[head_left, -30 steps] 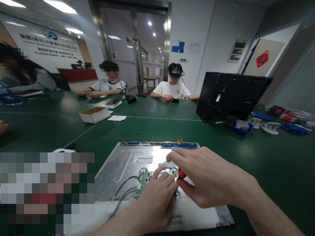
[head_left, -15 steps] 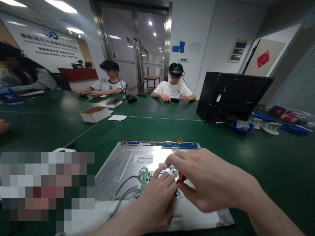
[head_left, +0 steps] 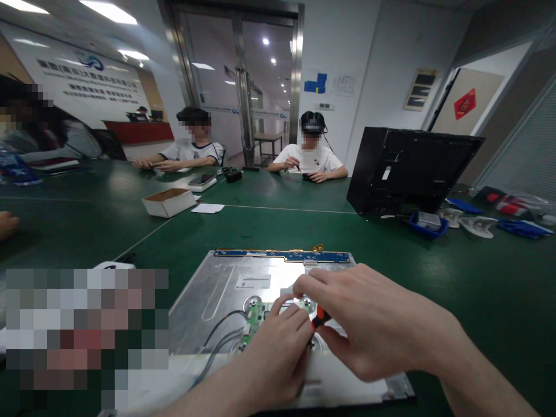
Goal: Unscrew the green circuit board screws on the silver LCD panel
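Note:
A flat metal-backed display panel [head_left: 195,307] lies in front of me, with a blue circuit strip [head_left: 260,255] along its far edge. Near its middle sits a small green circuit board [head_left: 255,318] with dark cables running from its left side. My right hand [head_left: 360,318] grips the black and orange-red handle of a screwdriver [head_left: 320,317] above the board; its tip is hidden. Beside it, my left hand [head_left: 278,347] rests over the board with its fingers curled down close to the screwdriver. Whatever is under those fingers is hidden.
A black monitor housing [head_left: 408,171] stands at the right, with a blue tray [head_left: 428,227] and white curved parts [head_left: 478,226] beside it. Farther left are an open white box [head_left: 169,202] and a paper sheet [head_left: 208,208]. Several people sit around the green table [head_left: 278,226].
The screwdriver handle has turned slightly between my right fingers, showing more orange-red. My left hand stays put. The person opposite has shifted their hands.

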### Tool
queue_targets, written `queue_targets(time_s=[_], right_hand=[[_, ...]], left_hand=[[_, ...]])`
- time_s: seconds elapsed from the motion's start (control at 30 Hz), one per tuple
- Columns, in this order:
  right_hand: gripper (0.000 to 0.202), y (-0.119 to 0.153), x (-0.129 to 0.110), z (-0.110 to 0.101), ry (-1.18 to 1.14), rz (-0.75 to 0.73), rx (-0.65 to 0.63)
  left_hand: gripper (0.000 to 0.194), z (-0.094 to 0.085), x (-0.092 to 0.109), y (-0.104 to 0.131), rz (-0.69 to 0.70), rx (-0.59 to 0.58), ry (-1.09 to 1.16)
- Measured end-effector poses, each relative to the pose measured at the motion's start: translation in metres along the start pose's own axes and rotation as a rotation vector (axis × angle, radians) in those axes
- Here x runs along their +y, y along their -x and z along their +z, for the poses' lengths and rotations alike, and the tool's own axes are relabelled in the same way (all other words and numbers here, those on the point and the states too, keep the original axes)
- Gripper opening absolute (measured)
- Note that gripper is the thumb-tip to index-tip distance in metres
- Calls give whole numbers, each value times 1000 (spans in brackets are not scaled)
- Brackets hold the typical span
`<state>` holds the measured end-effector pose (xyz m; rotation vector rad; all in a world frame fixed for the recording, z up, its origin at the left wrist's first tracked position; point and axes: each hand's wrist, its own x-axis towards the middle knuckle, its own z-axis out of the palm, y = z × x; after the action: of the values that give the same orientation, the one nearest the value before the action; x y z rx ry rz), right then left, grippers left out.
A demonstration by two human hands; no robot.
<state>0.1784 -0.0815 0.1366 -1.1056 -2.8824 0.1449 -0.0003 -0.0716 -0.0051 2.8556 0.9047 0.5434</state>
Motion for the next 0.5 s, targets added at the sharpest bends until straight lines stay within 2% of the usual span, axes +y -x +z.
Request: queue_targets(time_s=[0.2,0.3,0.5], right_hand=[[22,-4,2,3,46,38,20],[22,-4,2,1,43,32,-12],[35,-2,0,-1,-18,-8,-45]], left_hand=[[26,-1,0,0,-17,-32,48],[27,-2,0,-1,-24,-39,62],[27,-1,0,0,-16,-30,75]])
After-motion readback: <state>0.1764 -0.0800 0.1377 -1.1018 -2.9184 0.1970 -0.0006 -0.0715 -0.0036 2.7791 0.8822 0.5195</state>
